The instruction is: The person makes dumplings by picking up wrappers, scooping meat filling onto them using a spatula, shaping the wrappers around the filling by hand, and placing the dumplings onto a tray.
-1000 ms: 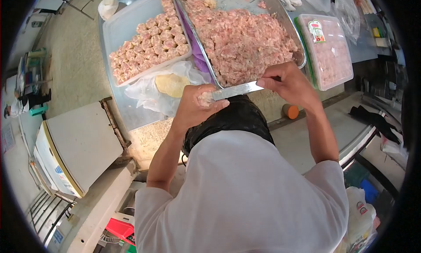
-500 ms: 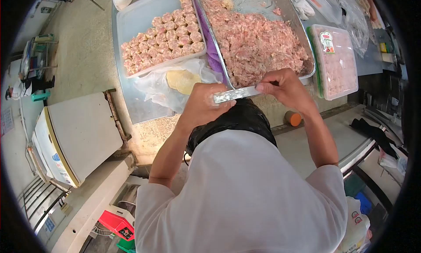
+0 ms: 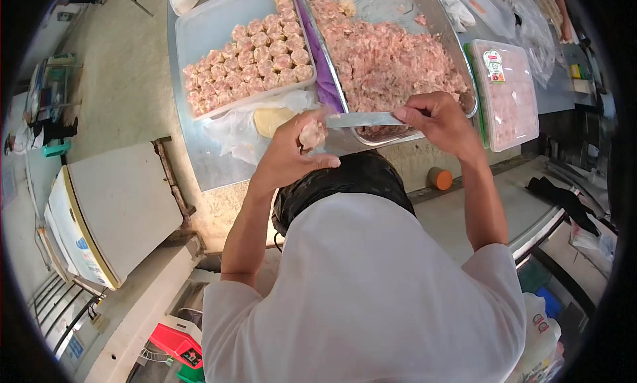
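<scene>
My left hand (image 3: 286, 156) curls round a small meat dumpling (image 3: 312, 135), its thumb held apart below it. In my right hand (image 3: 441, 126) is a flat metal spatula (image 3: 366, 120), pinched at its right end; its other end lies close to the dumpling and the left fingers. Beyond the hands, a metal tray (image 3: 472, 78) holds a mound of minced meat (image 3: 391, 64). To its left, rows of filled dumplings (image 3: 255, 55) fill part of a clear plastic tray (image 3: 199, 35). Round yellow wrappers (image 3: 271, 121) lie on thin plastic by my left hand.
A lidded plastic box (image 3: 507, 94) stands right of the meat tray. Purple cloth (image 3: 325, 74) lies between the trays. A white cloth (image 3: 455, 10) and clear bags (image 3: 536, 41) are at the back right, near another person's hand (image 3: 565, 29). An orange-ended cylinder (image 3: 440, 178) is below the table.
The spatula has lifted off the top of the dumpling and moved up and away. My left hand has opened somewhat, so the dumpling shows. My right hand has risen slightly.
</scene>
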Motion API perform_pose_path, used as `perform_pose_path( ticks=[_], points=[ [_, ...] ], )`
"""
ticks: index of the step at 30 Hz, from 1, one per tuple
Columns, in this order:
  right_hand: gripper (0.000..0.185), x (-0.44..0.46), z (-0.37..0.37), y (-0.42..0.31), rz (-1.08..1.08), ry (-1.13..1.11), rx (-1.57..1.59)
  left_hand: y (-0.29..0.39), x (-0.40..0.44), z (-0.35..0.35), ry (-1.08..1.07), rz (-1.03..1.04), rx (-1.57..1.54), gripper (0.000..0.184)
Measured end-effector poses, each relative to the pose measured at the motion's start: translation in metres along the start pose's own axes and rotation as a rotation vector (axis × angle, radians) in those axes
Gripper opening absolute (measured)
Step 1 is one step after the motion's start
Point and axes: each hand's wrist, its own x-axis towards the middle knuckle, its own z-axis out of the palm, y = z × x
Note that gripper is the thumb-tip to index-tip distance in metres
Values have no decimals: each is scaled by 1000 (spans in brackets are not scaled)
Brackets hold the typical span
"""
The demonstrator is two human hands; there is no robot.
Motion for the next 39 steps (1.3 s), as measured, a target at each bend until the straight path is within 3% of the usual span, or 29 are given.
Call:
perform_pose_path(
  ticks=[2, 8, 11, 14, 17, 20, 21, 23, 25, 27, 31, 34, 37, 39],
  points=[
    [33, 4, 5, -11, 13, -20, 7, -5, 0, -9, -109, -98, -3, 47],
    [35, 22, 28, -30, -58, -33, 24, 3, 7, -22, -128, -212, -23, 34],
    [36, 32, 41, -22, -98, -42, -14, 0, 15, -30, -82, -30, 98, 31],
    [38, 30, 35, -11, -37, -3, -50, -38, 11, -44, -140, -175, 63, 31],
    [40, 8, 24, 9, 98, 94, -7, -22, 17, -53, -91, -193, -429, 40],
    [39, -12, 27, 22, 234, 137, 75, -51, 24, -96, -267, -359, -548, 51],
    [39, -20, 33, 21, 244, 149, 133, -54, 30, -109, -193, -356, -372, 52],
    [37, -31, 47, 23, 265, 146, 236, -38, 50, -139, -55, -345, -359, 54],
    [34, -37, 61, 24, 284, 122, 324, -39, 81, -164, 182, -235, -62, 56],
    [33, -41, 71, 14, 329, 105, 397, -80, 113, -205, 170, -48, 107, 56],
    [31, -46, 75, 19, 323, 61, 416, -115, 154, -239, 1, 24, 562, 51],
    [31, -50, 77, 23, 345, 138, 439, -118, 160, -237, -38, -129, 549, 53],
    [31, -53, 73, 27, 320, 141, 474, -116, 157, -234, 14, -131, 438, 52],
    [31, -52, 71, 27, 326, 131, 438, -110, 153, -233, 57, -318, 424, 51]
  ],
)
